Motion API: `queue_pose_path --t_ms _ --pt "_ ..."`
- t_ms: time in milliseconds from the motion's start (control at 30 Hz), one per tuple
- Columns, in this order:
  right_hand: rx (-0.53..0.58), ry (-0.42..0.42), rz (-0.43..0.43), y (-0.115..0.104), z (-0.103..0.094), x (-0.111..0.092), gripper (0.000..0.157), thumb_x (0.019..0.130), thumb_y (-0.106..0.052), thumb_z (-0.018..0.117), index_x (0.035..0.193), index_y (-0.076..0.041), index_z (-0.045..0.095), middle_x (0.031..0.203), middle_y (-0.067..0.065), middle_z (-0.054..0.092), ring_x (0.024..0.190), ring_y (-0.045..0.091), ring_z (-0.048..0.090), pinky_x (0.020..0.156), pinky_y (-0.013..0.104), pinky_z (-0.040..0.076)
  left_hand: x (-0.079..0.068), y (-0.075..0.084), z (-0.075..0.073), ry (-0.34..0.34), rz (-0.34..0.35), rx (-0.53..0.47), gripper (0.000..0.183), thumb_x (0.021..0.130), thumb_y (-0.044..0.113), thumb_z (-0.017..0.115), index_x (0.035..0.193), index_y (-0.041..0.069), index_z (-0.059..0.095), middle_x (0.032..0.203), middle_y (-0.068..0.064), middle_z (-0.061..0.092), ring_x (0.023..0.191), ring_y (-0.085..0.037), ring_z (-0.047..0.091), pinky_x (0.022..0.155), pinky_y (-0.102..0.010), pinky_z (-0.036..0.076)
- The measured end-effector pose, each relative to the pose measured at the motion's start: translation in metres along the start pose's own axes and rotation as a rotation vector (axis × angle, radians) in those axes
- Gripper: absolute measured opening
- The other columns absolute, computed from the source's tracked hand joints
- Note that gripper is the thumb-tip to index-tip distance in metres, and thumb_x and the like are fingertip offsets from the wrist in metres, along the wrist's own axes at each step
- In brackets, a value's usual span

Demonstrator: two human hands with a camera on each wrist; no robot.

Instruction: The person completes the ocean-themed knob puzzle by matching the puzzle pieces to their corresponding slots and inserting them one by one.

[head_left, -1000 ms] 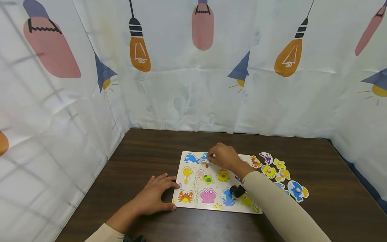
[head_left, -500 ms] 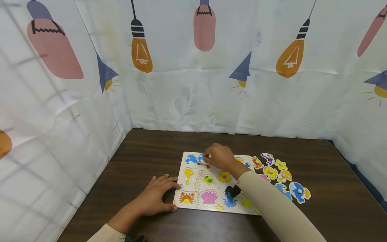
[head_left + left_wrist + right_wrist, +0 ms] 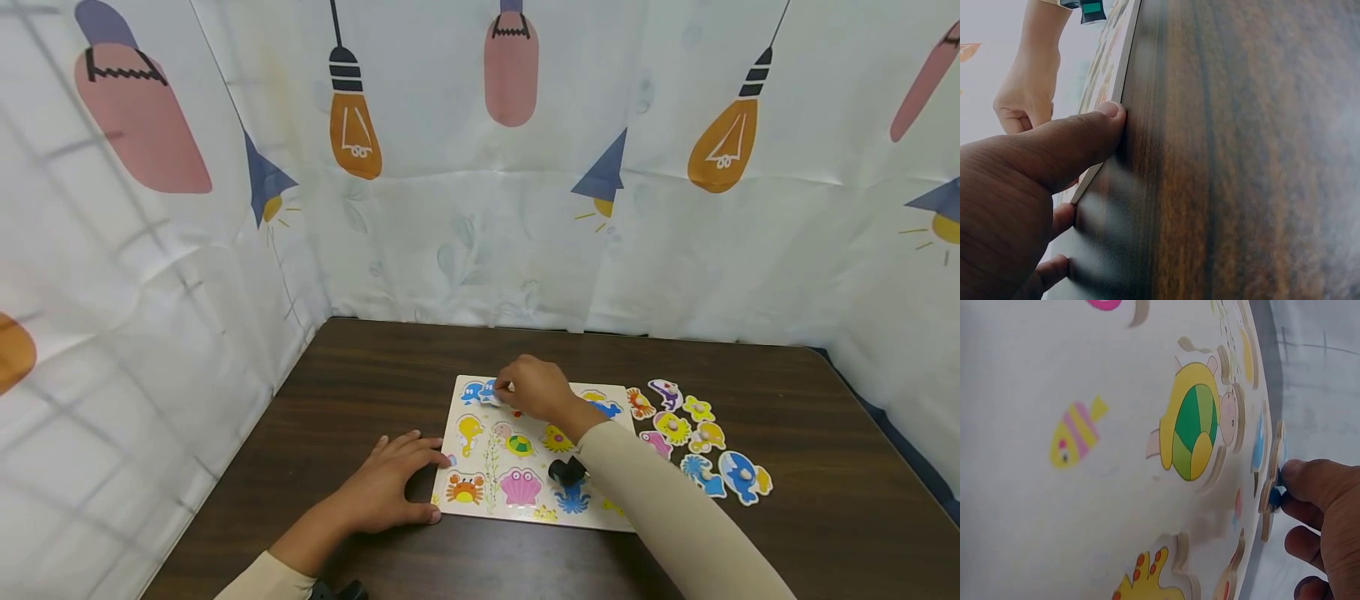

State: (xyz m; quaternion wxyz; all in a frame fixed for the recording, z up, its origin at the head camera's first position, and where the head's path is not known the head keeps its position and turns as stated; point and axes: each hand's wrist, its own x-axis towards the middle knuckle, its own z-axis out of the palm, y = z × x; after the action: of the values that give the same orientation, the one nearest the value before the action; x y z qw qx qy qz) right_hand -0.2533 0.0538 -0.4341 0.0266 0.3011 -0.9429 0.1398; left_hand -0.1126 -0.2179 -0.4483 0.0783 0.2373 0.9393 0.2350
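Note:
My left hand [image 3: 393, 483] rests at the left side of a wooden peg puzzle board [image 3: 542, 462] with sea-animal recesses. In the left wrist view, its thumb [image 3: 1094, 131] lies against the board's edge, with fingertips near the corner. Above the board's top row, my right hand [image 3: 534, 389] pinches a blue sea-animal puzzle piece [image 3: 489, 393] by its blue knob [image 3: 1275, 498]. The piece overlaps the blue whale recess [image 3: 471, 392] in the head view. In the right wrist view, the piece stands nearly edge-on, close over the board's far side; its picture is mostly hidden.
Several loose puzzle pieces lie right of the board, including a blue fish [image 3: 738, 477], a purple-and-white piece [image 3: 666, 394] and a yellow star [image 3: 699, 408]. The dark wooden table [image 3: 390, 358] ends at a printed white curtain [image 3: 465, 250]. My right forearm [image 3: 660, 508] crosses the board.
My right hand has moved left along the board's top row with the puzzle piece, which now overlaps the whale recess. My left hand has stayed at the board's edge.

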Motion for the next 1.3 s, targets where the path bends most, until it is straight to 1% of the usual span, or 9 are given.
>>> queue_pose_path --t_ms 200,567,867,1100,1300 --pt "-0.006 0.003 -0.009 -0.003 0.004 0.004 0.011 0.095 -0.032 0.076 0.103 -0.028 0.082 0.090 -0.018 0.069 0.082 0.006 0.052 0.064 0.025 0.047 0.000 -0.002 0.001 0.002 0.000 0.006 0.059 0.079 0.052 0.085 0.130 0.031 0.062 0.153 0.001 0.048 0.148 -0.039 0.031 0.113 -0.076 0.013" --pt "0.007 0.009 -0.021 -0.010 0.008 0.011 0.010 0.096 -0.031 0.075 0.101 -0.028 0.082 0.091 -0.016 0.070 0.083 0.007 0.053 0.065 0.027 0.049 0.001 -0.005 0.003 0.002 0.001 0.004 0.059 0.079 0.053 0.084 0.130 0.033 0.062 0.153 0.003 0.048 0.148 -0.038 0.031 0.114 -0.075 0.013" --pt "-0.024 0.021 -0.054 -0.013 0.014 0.018 0.010 0.096 -0.032 0.075 0.102 -0.028 0.082 0.092 -0.016 0.071 0.082 0.007 0.053 0.064 0.027 0.049 0.000 -0.002 0.001 0.000 0.003 0.002 0.059 0.080 0.052 0.084 0.131 0.032 0.062 0.153 0.001 0.048 0.148 -0.039 0.031 0.114 -0.075 0.013" --pt "-0.029 0.010 -0.047 -0.016 0.016 0.024 0.010 0.096 -0.032 0.075 0.102 -0.029 0.081 0.093 -0.017 0.071 0.085 0.007 0.055 0.067 0.029 0.050 0.000 -0.002 0.001 0.002 0.010 0.003 0.060 0.080 0.050 0.085 0.131 0.030 0.062 0.153 -0.001 0.048 0.148 -0.039 0.032 0.114 -0.075 0.014" --pt "-0.026 0.005 -0.046 -0.018 0.017 0.025 0.010 0.095 -0.031 0.076 0.102 -0.027 0.082 0.092 -0.015 0.072 0.084 0.007 0.055 0.065 0.028 0.049 0.000 -0.002 0.001 0.002 0.006 0.003 0.060 0.080 0.050 0.085 0.131 0.030 0.062 0.153 -0.001 0.048 0.148 -0.038 0.032 0.114 -0.075 0.013"
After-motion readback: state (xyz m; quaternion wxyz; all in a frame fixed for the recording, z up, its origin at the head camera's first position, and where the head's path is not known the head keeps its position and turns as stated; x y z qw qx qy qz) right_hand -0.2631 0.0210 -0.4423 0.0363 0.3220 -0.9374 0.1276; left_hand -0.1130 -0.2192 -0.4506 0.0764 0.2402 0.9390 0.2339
